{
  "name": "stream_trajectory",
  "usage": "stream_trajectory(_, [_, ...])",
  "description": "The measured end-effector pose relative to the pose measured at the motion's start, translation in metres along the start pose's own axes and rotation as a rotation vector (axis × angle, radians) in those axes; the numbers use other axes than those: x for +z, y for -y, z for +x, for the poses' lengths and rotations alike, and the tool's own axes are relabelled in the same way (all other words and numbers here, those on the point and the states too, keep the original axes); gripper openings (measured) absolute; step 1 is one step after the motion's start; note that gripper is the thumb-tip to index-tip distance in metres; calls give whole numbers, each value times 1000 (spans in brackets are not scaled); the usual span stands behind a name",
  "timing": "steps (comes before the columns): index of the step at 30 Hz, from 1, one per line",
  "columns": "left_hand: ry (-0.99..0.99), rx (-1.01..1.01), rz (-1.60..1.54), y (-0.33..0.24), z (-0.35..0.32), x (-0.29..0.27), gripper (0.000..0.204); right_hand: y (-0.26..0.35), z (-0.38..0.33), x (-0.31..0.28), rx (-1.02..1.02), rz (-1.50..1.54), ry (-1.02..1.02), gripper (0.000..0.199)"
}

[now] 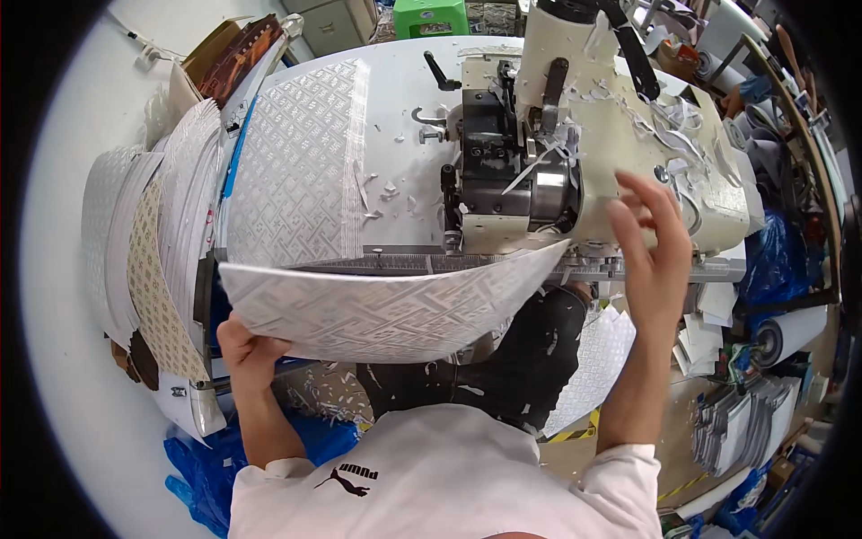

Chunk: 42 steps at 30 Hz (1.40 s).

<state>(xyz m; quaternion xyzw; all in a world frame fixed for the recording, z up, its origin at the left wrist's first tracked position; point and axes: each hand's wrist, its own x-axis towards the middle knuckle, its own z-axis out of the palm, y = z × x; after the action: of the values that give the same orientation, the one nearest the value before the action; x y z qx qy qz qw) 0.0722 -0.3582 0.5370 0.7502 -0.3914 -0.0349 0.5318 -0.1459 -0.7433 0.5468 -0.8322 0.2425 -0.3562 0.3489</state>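
Note:
My left hand [247, 349] grips the left end of a grey-and-white patterned sheet [386, 314], its thumb on top and the fingers curled beneath. The sheet bows downward in front of the worktable's near edge, over my lap. Its right tip reaches up to the front of a cream and black machine [496, 135] with a metal roller [549, 193]. My right hand [654, 235] is raised by the machine's right side, thumb and fingers apart, with nothing visible in it. It is apart from the sheet.
A pile of similar patterned sheets [296, 162] lies on the white table [400, 76], with scraps [388, 191] beside it. More curved sheets [171, 242] stand at the left. White trimmings [669, 135] litter the machine. A metal ruler [404, 262] runs along the front edge.

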Motion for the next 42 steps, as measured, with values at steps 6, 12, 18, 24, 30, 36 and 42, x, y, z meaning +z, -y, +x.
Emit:
stream_trajectory(6, [-96,18,-272,-9,-30,-21,19,-20,85,38,-211,-451,106,32])
stream_trajectory(12, [172,161,-441,-5,-23,-31,17,-71,127,-47,225,-388,-315,37])
stream_trajectory(18, [-3,28,-553,17,-20,-11,16,-29,34,-54,-101,-439,-487,44])
stream_trajectory(24, [-388,-380,-551,21,-10,37,32,23,-63,50,231,1062,437,54])
stream_trajectory(30, [-158,-616,-503,5,3,42,42,35,-52,81,487,725,208,60])
stream_trajectory(36, [-155,-597,-460,-1,27,45,40,33,-41,96,356,657,166,39])
stream_trajectory(42, [-141,-568,-383,-2,47,42,39,36,-31,99,416,711,106,35])
